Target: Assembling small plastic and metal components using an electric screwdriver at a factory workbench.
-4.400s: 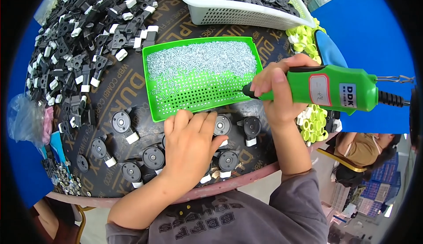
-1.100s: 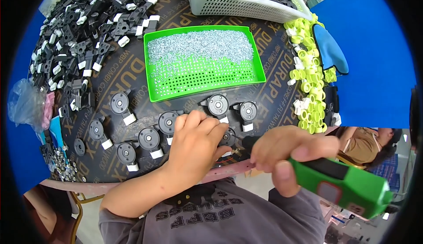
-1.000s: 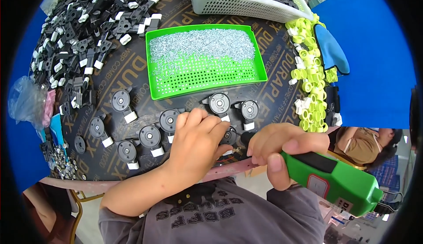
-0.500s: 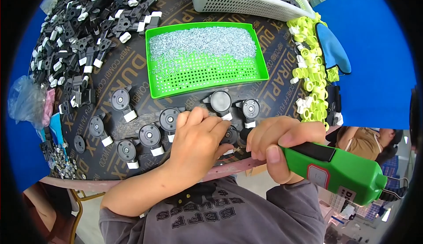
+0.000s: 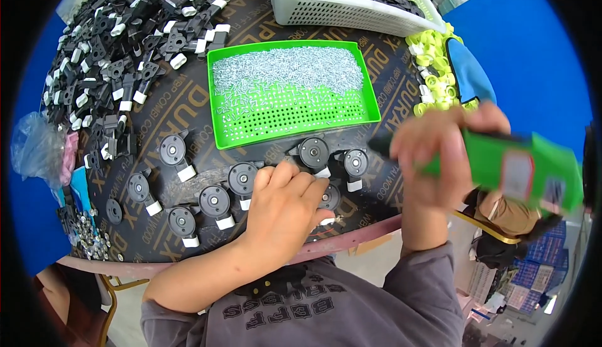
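Observation:
My right hand [image 5: 436, 156], blurred by motion, is wrapped round a green electric screwdriver [image 5: 520, 168] with a dark tip pointing left, raised above the table's right side. Near the front edge my left hand [image 5: 282, 199] is closed over a black round part with a white end [image 5: 328, 198], mostly hidden under its fingers and thumb. Similar assembled parts surround it: two beyond the fingers, a black disc part [image 5: 313, 152] and another black disc part [image 5: 355, 163], and several to the left, such as a black part with a white foot [image 5: 215, 201].
A green perforated tray [image 5: 370, 105] of small silver screws stands mid-table. Black parts with white ends [image 5: 119, 40] are heaped at the left. A white basket [image 5: 351, 11] of black parts stands behind. Yellow-green rings [image 5: 439, 52] line the right, beside a blue pouch [image 5: 471, 71].
My right hand has lifted the screwdriver up and to the right, away from the part at my left hand. My left hand has stayed nearly in place.

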`<action>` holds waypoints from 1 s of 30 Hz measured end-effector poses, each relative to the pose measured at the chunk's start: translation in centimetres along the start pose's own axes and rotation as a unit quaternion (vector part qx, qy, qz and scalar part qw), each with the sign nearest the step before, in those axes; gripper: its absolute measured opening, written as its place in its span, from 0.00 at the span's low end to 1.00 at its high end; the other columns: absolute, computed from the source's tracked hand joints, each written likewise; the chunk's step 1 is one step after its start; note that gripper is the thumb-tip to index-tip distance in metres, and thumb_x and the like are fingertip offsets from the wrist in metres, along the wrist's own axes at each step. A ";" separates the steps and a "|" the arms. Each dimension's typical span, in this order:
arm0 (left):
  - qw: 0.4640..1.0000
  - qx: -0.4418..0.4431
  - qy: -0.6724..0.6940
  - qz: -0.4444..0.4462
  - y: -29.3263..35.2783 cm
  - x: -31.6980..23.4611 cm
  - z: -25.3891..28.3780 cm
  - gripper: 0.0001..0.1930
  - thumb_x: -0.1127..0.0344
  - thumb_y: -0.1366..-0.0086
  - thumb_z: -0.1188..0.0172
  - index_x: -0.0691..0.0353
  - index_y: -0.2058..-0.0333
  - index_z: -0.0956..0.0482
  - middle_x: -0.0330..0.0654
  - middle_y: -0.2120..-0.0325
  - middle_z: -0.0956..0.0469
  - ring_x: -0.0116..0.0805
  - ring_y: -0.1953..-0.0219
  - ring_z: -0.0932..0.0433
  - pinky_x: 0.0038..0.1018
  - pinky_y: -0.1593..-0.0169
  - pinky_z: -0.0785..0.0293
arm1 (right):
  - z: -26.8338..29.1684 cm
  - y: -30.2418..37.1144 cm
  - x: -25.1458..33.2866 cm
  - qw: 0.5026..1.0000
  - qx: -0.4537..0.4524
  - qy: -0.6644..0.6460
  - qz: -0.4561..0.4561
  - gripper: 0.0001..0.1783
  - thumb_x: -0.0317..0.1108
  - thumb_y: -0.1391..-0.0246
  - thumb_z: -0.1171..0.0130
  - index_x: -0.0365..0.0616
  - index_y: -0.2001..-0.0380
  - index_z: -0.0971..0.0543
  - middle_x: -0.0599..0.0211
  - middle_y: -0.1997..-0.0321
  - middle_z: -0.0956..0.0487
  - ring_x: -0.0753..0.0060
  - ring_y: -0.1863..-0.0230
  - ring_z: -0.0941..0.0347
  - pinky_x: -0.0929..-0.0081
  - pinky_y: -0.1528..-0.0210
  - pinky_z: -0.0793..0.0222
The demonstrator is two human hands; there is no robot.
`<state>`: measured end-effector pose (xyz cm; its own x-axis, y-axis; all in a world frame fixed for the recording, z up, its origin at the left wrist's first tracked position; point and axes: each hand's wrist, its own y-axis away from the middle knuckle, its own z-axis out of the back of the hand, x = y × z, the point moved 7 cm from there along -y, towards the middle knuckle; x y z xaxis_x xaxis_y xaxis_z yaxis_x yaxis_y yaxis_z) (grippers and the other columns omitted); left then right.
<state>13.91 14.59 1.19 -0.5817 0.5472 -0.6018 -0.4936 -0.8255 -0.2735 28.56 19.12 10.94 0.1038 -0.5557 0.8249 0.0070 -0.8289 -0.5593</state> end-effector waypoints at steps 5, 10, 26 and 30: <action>1.000 0.001 -0.003 0.002 0.1 0.1 0.0 0.28 0.56 0.56 0.27 0.61 0.55 0.19 0.36 0.64 0.22 0.36 0.55 0.30 0.35 0.52 0.39 | 2.0 -1.9 -5.7 0.997 -0.028 0.042 0.064 0.15 0.17 0.41 0.49 0.36 0.54 0.38 0.67 0.80 0.29 0.76 0.83 0.32 0.76 0.78 0.32; 1.000 0.013 0.003 0.014 0.1 0.6 0.2 0.29 0.54 0.56 0.28 0.61 0.55 0.19 0.36 0.64 0.22 0.37 0.56 0.29 0.35 0.52 0.39 | 2.2 -1.7 -6.7 0.997 -0.044 0.033 0.052 0.14 0.16 0.41 0.50 0.34 0.53 0.38 0.66 0.81 0.28 0.77 0.83 0.32 0.76 0.79 0.32; 0.999 0.017 0.030 0.023 -0.1 0.8 0.1 0.24 0.58 0.54 0.27 0.63 0.58 0.18 0.38 0.65 0.21 0.38 0.58 0.30 0.35 0.53 0.40 | 1.2 -0.8 -0.5 0.997 -0.024 0.031 0.067 0.15 0.30 0.39 0.52 0.44 0.51 0.38 0.67 0.81 0.34 0.71 0.86 0.37 0.70 0.83 0.35; 0.999 0.009 0.036 0.016 -0.2 0.8 0.2 0.24 0.61 0.56 0.26 0.63 0.59 0.18 0.38 0.67 0.21 0.39 0.60 0.30 0.36 0.55 0.40 | -2.0 2.5 3.1 0.994 0.089 -0.018 0.063 0.15 0.27 0.39 0.47 0.46 0.53 0.39 0.64 0.80 0.29 0.69 0.85 0.33 0.70 0.83 0.30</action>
<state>13.46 15.18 0.90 -0.5487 0.5090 -0.6632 -0.4872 -0.8394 -0.2411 26.88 15.16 12.24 0.1509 -0.6485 0.7461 0.1678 -0.7270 -0.6658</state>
